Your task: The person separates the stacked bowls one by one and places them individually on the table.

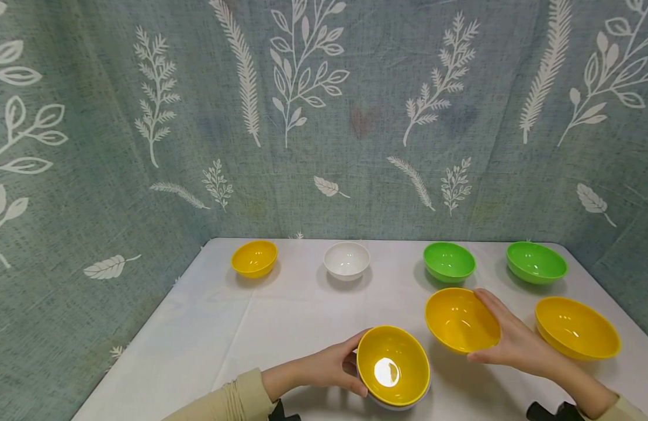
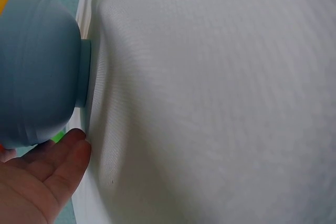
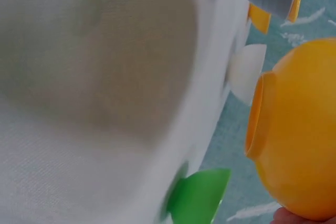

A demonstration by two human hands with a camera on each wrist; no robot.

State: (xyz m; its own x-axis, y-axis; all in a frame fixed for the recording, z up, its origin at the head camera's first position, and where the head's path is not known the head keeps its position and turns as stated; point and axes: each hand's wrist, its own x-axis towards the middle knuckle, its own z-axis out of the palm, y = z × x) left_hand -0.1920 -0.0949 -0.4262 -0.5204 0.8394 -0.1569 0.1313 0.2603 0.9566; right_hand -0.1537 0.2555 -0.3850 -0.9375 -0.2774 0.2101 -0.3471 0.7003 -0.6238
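In the head view, a yellow bowl sits inside a grey-blue bowl, whose foot is at the white cloth in the left wrist view. My left hand holds this nested pair from the left side, thumb at the front and fingers behind. To the right, my right hand grips another yellow bowl by its right rim. That bowl is lifted above the cloth, its foot and outer wall showing in the right wrist view, and a shadow lies beneath it.
Along the back stand a small yellow bowl, a white bowl and two green bowls. A large yellow bowl stands at the right, behind my right forearm. Leaf-patterned curtains enclose the white-covered table.
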